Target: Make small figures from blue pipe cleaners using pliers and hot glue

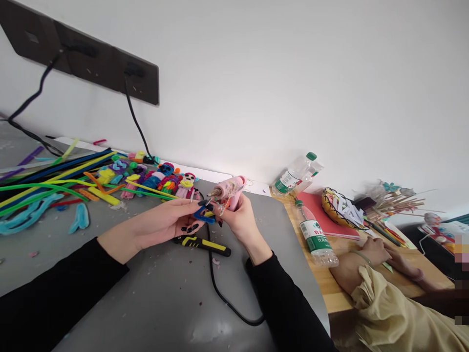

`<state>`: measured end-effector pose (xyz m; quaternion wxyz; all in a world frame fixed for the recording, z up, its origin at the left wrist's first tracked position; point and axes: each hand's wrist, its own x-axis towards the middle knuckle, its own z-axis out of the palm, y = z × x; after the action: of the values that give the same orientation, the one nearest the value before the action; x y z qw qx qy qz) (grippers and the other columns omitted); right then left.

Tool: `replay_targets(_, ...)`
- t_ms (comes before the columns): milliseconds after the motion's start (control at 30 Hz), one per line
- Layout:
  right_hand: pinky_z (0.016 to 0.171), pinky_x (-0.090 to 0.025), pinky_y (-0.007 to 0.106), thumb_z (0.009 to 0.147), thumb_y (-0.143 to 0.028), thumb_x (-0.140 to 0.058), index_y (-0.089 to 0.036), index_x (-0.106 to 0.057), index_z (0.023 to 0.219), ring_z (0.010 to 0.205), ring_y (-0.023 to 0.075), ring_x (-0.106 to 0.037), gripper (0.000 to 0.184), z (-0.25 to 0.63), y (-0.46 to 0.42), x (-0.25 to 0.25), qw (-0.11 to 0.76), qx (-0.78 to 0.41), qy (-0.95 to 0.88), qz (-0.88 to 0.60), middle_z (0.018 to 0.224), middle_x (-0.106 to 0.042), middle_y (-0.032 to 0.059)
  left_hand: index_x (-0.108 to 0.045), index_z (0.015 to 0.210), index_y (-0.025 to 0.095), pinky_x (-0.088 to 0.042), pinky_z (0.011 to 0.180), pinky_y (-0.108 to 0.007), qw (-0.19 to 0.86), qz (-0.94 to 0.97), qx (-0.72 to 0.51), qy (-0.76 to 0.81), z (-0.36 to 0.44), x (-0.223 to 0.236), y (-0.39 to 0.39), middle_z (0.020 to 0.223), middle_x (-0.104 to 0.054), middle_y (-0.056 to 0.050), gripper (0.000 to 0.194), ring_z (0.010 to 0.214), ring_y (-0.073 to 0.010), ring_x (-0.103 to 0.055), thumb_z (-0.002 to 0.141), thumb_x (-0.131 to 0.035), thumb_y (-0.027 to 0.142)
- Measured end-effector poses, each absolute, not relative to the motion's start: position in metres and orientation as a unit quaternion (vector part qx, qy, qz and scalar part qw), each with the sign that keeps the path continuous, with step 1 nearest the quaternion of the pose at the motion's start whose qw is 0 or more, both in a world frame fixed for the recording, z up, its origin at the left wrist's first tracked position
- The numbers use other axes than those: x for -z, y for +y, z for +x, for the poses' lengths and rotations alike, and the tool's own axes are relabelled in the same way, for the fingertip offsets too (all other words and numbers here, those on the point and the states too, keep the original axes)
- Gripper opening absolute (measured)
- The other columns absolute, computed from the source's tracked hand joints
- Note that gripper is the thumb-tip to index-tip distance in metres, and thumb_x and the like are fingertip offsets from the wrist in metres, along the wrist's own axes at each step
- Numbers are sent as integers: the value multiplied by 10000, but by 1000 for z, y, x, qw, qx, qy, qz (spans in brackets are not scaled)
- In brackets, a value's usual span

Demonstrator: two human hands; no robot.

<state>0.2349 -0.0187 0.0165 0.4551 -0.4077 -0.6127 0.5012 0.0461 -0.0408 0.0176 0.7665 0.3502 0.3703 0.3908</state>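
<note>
My left hand (168, 220) pinches a small bent piece of blue pipe cleaner (203, 216) in front of me. Its fingertips meet those of my right hand (240, 220), which is wrapped around a pink hot glue gun (231, 188) with a patterned barrel. The gun's nozzle points left, just above the blue piece. Whether my right fingers also touch the blue piece is hard to tell. Beneath both hands, a black and yellow utility knife (205, 244) lies on the grey mat (154, 303). A black cord (227, 300) curves over the mat.
Colourful pipe cleaners (54, 188) and several small fuzzy dolls (166, 173) lie at the left and back. Plastic bottles (318, 242) stand or lie at the right, near a basket (342, 210) of paper strips. Another person's hands (377, 252) rest there. Sockets (88, 54) hold plugged cords.
</note>
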Motion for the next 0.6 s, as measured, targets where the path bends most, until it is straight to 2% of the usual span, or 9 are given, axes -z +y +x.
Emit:
replay_targets(133, 465, -430, 259, 661, -367, -791, -231, -548, 755, 496, 115, -490, 293, 235, -17, -13, 458, -495, -611, -414, 581, -560, -58, -765, 812, 197, -588, 634, -269, 751, 335, -411, 393, 47, -11, -38, 848, -746, -71, 106, 686, -163, -665, 772, -834, 267)
replay_targets(233, 471, -428, 252, 653, -342, -786, -228, -544, 742, 490, 104, -490, 282, 234, -15, -13, 472, -502, -595, -413, 605, -559, -61, -783, 870, 210, -606, 695, -285, 731, 333, -446, 395, 48, -7, -36, 871, -751, -68, 96, 727, -169, -680, 803, -814, 272)
replay_targets(333, 477, -422, 243, 661, -331, -789, -218, -565, 745, 483, 90, -477, 265, 234, -14, -12, 487, -501, -575, -427, 624, -567, -58, -802, 911, 210, -601, 710, -282, 699, 369, -480, 380, 49, -8, -36, 860, -750, -68, 201, 779, -182, -690, 798, -833, 373)
replay_targets(467, 472, -412, 242, 670, -373, -795, -216, -588, 784, 484, 89, -466, 284, 234, -13, -13, 499, -495, -549, -452, 627, -555, -62, -795, 1016, 230, -598, 808, -308, 652, 434, -479, 395, 51, -11, -36, 1019, -786, -65, 405, 915, -210, -717, 668, -932, 386)
replay_targets(600, 489, -419, 253, 683, -379, -775, -226, -549, 781, 498, 100, -474, 290, 233, -14, -13, 495, -490, -559, -450, 624, -533, -64, -800, 1013, 208, -585, 760, -334, 651, 446, -467, 399, 53, -10, -36, 894, -803, -73, 465, 797, -205, -713, 631, -943, 431)
